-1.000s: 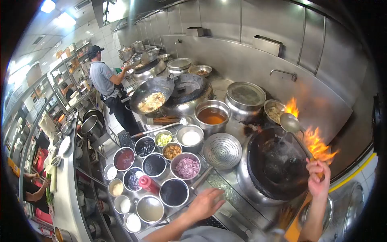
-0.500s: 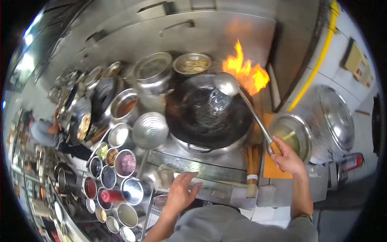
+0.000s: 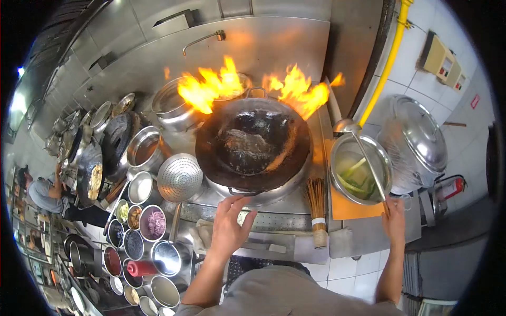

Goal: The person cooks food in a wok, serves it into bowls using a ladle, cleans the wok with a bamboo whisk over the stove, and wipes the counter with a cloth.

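A dark wok (image 3: 287, 152) sits on the burner with a little shiny liquid in its bottom, and flames rise behind it at both sides. My left hand (image 3: 227, 227) is open, with its thumb apart and its fingertips by the wok's near loop handle; whether they touch is unclear. Over on the right, my right hand (image 3: 394, 218) is closed around the handle of a ladle (image 3: 371, 168). The ladle lies across a metal bowl (image 3: 389, 163) of liquid with green stalks, its head beyond the bowl's far rim.
A bamboo brush (image 3: 316, 200) stands right of the burner. Left of the wok are a perforated skimmer (image 3: 180, 176), a pot of brown liquid (image 3: 143, 150) and several ingredient containers. A lidded pot (image 3: 421, 134) is at right. Another person (image 3: 45, 192) works at far left.
The ladle has moved right, from over the wok to across the metal bowl. My left hand has come closer to the wok's near handle. Flames now show on both sides. The view has shifted.
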Tool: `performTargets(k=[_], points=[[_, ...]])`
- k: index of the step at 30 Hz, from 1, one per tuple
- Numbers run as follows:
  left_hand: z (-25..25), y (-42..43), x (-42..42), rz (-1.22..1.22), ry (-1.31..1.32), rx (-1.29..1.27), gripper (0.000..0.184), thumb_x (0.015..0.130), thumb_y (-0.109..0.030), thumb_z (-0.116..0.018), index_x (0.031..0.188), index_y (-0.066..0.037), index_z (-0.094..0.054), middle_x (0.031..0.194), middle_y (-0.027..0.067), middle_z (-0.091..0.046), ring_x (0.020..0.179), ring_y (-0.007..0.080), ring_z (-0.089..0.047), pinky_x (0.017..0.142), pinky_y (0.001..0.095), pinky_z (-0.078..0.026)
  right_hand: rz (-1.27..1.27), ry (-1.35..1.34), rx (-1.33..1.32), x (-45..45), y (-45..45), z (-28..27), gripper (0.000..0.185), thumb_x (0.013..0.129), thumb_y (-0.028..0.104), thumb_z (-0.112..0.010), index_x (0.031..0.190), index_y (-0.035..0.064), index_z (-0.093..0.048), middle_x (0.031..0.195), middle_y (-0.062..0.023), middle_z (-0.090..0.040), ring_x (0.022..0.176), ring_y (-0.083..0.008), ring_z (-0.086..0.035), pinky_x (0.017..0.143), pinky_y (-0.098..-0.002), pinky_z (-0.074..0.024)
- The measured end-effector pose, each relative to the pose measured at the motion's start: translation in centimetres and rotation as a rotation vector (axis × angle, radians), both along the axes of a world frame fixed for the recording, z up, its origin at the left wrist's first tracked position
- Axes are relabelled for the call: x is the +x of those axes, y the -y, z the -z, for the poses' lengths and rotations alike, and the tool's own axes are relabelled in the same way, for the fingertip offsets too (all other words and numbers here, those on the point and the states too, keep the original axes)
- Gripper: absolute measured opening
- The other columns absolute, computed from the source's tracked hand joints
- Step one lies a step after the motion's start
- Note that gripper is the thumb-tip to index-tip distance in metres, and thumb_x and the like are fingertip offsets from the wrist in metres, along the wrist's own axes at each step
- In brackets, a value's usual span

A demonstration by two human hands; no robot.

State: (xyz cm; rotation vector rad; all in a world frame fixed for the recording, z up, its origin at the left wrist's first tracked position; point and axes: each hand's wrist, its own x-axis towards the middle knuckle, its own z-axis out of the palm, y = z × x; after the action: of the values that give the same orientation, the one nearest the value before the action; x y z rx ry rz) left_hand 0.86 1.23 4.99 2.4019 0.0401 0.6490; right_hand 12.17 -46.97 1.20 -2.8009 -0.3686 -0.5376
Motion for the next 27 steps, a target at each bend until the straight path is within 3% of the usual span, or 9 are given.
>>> performTargets(k=[3,5,7,10,13,15,17,24,27], points=[[0.9,-0.2,-1.4,0.027,-0.029,-0.028,0.037,0.084,-0.015,-0.079,0.117,-0.004,-0.068,0.119,0.0172,-0.065,0.111,0.0372,-0.061,0.096,0.0446,-0.050,-0.043,-0.023,0.181,-3.4,-5.9,-1.3,0.052,0.083,0.014,-0.076,0.133,0.0034,-0.061,0.120,-0.0208,-0.060,0.100,-0.0398,-0.063,0.085,-0.0455,-0.0534],[1.6,-0.7,-2.4,0.064,-0.033,-0.061,0.034,0.085,-0.013,-0.078,0.116,-0.002,-0.068,0.118,0.0187,-0.066,0.111,0.0378,-0.062,0.097,0.0441,-0.050,0.129,-0.716,0.471,-6.2,-12.0,0.9,0.060,0.083,0.024,-0.079,0.135,0.0026,-0.058,0.126,-0.0241,-0.057,0.109,-0.0408,-0.060,0.091,-0.0462,-0.0515],[2.1,-1.2,-3.5,0.052,-0.030,-0.095,0.033,0.086,-0.016,-0.078,0.114,-0.002,-0.069,0.116,0.0187,-0.067,0.110,0.0375,-0.063,0.096,0.0432,-0.050,-0.021,-0.459,-0.004,-8.7,-15.4,9.0,0.068,0.083,0.029,-0.079,0.140,0.0019,-0.052,0.122,-0.0237,-0.060,0.095,-0.0355,-0.066,0.084,-0.0431,-0.0545],[2.9,-3.0,-5.6,0.062,-0.038,-0.152,0.034,0.086,-0.017,-0.078,0.115,-0.002,-0.069,0.115,0.0175,-0.067,0.108,0.0371,-0.063,0.095,0.0426,-0.051,0.150,-0.519,-0.145,-8.9,-17.8,13.9,0.072,0.086,0.035,-0.075,0.142,-0.0004,-0.046,0.115,-0.0203,-0.064,0.099,-0.0283,-0.067,0.078,-0.0408,-0.0576],[3.4,-5.3,-8.7,0.034,-0.070,-0.184,0.033,0.087,-0.019,-0.076,0.116,-0.003,-0.069,0.113,0.0166,-0.068,0.107,0.0367,-0.064,0.092,0.0431,-0.052,0.069,-0.901,0.556,-7.8,-16.9,8.9,0.067,0.086,0.029,-0.071,0.142,0.0014,-0.044,0.112,-0.0152,-0.064,0.095,-0.0240,-0.066,0.072,-0.0357,-0.0586],[4.4,-6.4,-10.4,-0.021,-0.064,-0.152,0.033,0.088,-0.020,-0.076,0.116,-0.004,-0.069,0.112,0.0167,-0.067,0.106,0.0364,-0.064,0.091,0.0434,-0.052,0.051,-1.015,1.515,-8.4,-12.9,9.1,0.064,0.082,0.013,-0.062,0.142,0.0048,-0.043,0.109,-0.0173,-0.066,0.086,-0.0272,-0.070,0.066,-0.0370,-0.0590],[5.0,-7.3,-12.5,-0.074,-0.079,-0.199,0.032,0.088,-0.019,-0.075,0.114,-0.003,-0.069,0.110,0.0166,-0.067,0.104,0.0369,-0.063,0.090,0.0440,-0.051,0.031,-0.919,1.644,-10.4,-15.1,3.1,0.063,0.079,0.010,-0.062,0.140,0.0067,-0.045,0.107,-0.0157,-0.066,0.077,-0.0235,-0.069,0.058,-0.0357,-0.0555],[4.6,-9.4,-17.7,-0.177,-0.086,-0.259,0.033,0.089,-0.020,-0.074,0.116,-0.003,-0.067,0.108,0.0161,-0.066,0.102,0.0362,-0.063,0.089,0.0443,-0.051,-0.340,-0.805,0.504,0.8,-26.2,-7.6,0.059,0.088,0.014,-0.067,0.144,0.0044,-0.049,0.100,-0.0125,-0.067,0.069,-0.0176,-0.068,0.049,-0.0291,-0.0506],[4.7,-10.3,-19.9,-0.268,-0.095,-0.246,0.034,0.089,-0.021,-0.074,0.117,-0.004,-0.067,0.107,0.0145,-0.066,0.099,0.0354,-0.063,0.088,0.0440,-0.051,-0.460,-0.878,0.188,9.1,-33.6,-4.6,0.043,0.091,0.022,-0.070,0.129,0.0021,-0.064,0.085,-0.0091,-0.068,0.054,-0.0154,-0.063,0.043,-0.0306,-0.0462]])
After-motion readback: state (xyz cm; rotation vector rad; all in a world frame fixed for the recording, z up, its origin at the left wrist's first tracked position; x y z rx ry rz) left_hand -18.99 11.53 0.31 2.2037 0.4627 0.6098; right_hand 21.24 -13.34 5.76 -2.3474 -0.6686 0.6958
